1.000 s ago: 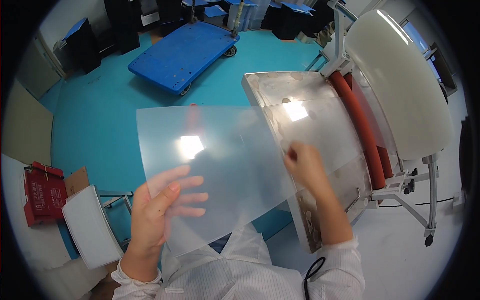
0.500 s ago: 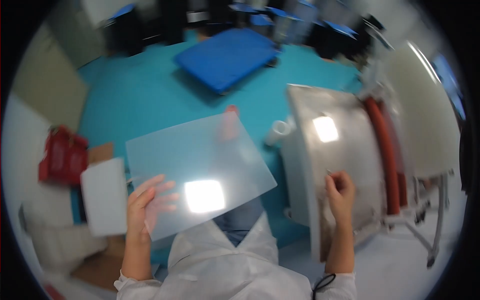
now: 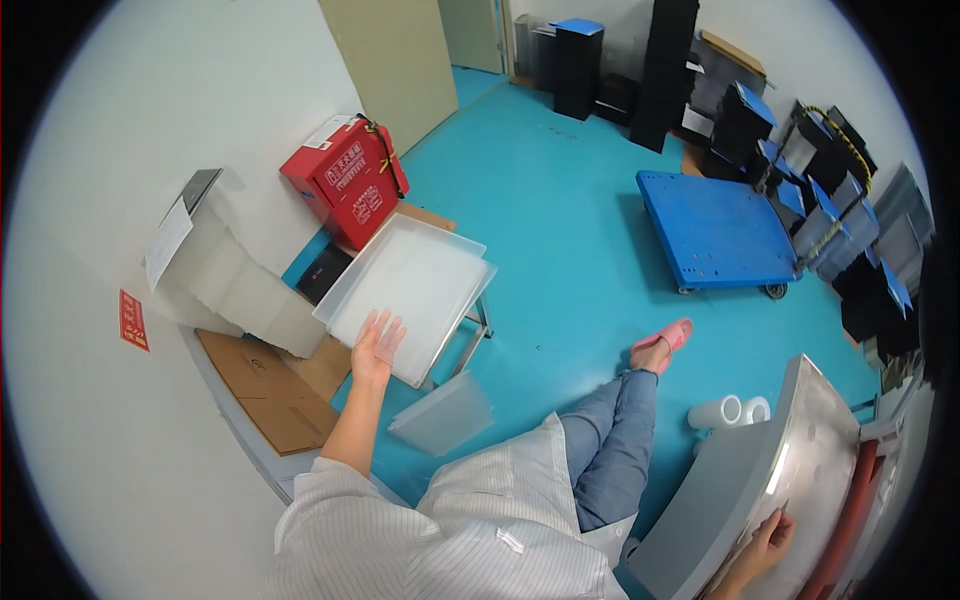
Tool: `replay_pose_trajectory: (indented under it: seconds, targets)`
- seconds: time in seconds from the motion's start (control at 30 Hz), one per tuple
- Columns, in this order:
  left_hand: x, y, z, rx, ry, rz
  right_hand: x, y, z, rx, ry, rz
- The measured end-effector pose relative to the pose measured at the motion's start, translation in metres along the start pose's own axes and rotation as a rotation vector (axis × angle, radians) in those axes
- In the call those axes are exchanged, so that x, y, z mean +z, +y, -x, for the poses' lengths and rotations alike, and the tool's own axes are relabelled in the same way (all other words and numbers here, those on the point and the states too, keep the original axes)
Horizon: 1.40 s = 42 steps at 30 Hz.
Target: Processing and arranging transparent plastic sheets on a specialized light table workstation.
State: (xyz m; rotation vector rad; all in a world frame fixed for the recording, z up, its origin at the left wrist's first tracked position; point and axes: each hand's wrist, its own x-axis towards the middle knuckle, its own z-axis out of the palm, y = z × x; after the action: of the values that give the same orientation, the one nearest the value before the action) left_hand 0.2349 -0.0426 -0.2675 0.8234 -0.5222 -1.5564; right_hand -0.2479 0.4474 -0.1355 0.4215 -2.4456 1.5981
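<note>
Half a second ago the frosted, see-through sheet was held out before the person's lap; it has swung to their left, and the right hand now sits low at the other edge of my view. Nearest is the striped white shirt, with blue jeans stretching out below it. That right hand is at the metal-topped counter, its grip narrow, the fingertips pinched on a small dark sliver too tiny to make out. Across from it, the left hand reaches to the sheet's near side, fingers spread; whether its grip is pinching the plastic I cannot tell. The sheet looks thin, flat and milky, square-cornered with pale edges, and sits slightly askew over a white stack; I can't say if the two touch. Under the stack is a metal-legged stool. Past it stands a red box, and farther off a blue trolley before black stacks along the wall.
</note>
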Motion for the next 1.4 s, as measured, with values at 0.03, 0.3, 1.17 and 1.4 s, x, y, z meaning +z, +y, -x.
replay_pose_trajectory:
  seconds: [0.03, 0.3, 1.17, 1.4]
  targets:
    - [-0.010, -0.012, -0.016, -0.028, 0.025, 0.014, 0.003, 0.000, 0.008, -0.005, 0.014, 0.005]
    - [-0.061, -0.001, -0.018, -0.321, 0.328, -0.571, 0.024, -0.004, 0.004, -0.062, 0.105, 0.081]
    - [0.319, -0.203, 0.211, -1.393, -0.982, -0.128, 0.011, -0.009, -0.086, -0.005, -0.014, 0.406]
    - [0.329, -0.180, 0.213, -1.187, -0.998, -0.327, 0.046, 0.018, -0.140, 0.002, -0.086, 0.454]
